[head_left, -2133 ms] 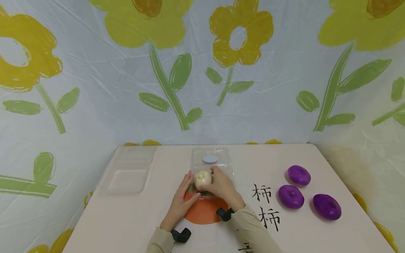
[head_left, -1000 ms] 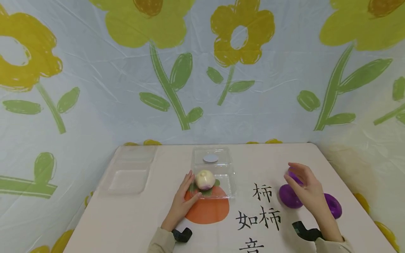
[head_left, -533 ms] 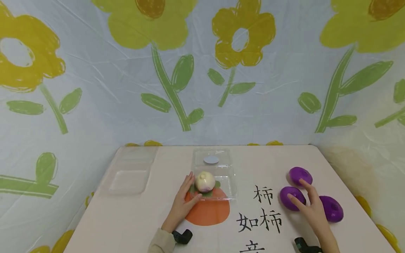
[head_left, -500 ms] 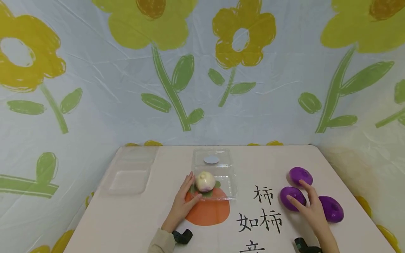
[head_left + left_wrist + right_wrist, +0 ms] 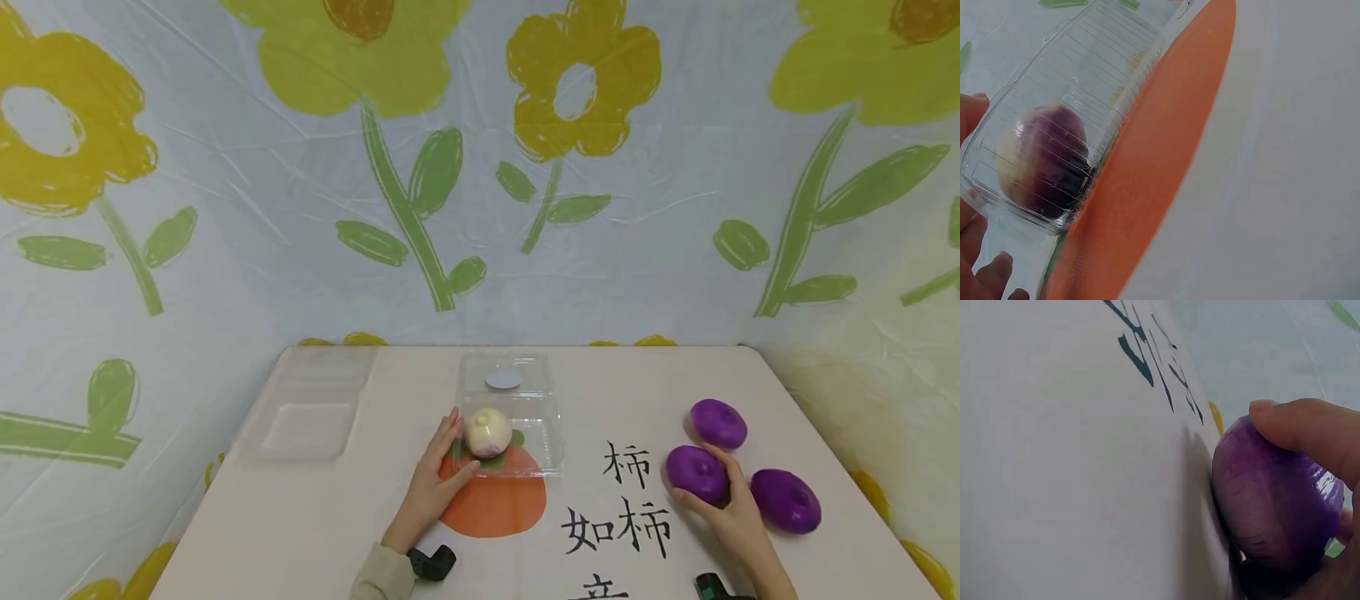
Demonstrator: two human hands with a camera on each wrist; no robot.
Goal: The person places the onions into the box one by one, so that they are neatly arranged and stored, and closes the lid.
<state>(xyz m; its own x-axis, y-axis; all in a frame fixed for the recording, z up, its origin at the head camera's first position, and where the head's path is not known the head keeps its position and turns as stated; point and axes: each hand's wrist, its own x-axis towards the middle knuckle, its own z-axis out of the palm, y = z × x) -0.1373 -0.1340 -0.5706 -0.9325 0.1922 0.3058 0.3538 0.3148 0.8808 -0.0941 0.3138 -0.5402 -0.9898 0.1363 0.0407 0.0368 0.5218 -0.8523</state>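
Note:
My right hand [image 5: 731, 510] grips the nearest-left of the purple onions [image 5: 697, 475], its thumb and fingers curved around the sides. From the right wrist, this glossy purple onion [image 5: 1275, 500] shows close against the white table. On the other side, my left hand [image 5: 437, 475] rests with extended fingers along the left side of a hinged clear plastic box [image 5: 528, 446], thumb at its front corner. Inside the box's left half sits a pale bulb [image 5: 487, 432], cream on top and purple below. The left wrist view shows the bulb [image 5: 1044, 159] through the ridged plastic wall.
Two more purple onions lie behind [image 5: 718, 422] and to the right [image 5: 787, 502] of the gripped one. At the back left lies another clear plastic box [image 5: 303, 429]. The tabletop [image 5: 300, 525] carries an orange persimmon print [image 5: 495, 508] and black characters [image 5: 618, 523].
My right hand has let go of the pale bulb in the box, moved right to the purple onions and closed around one. My left hand has stayed at the box.

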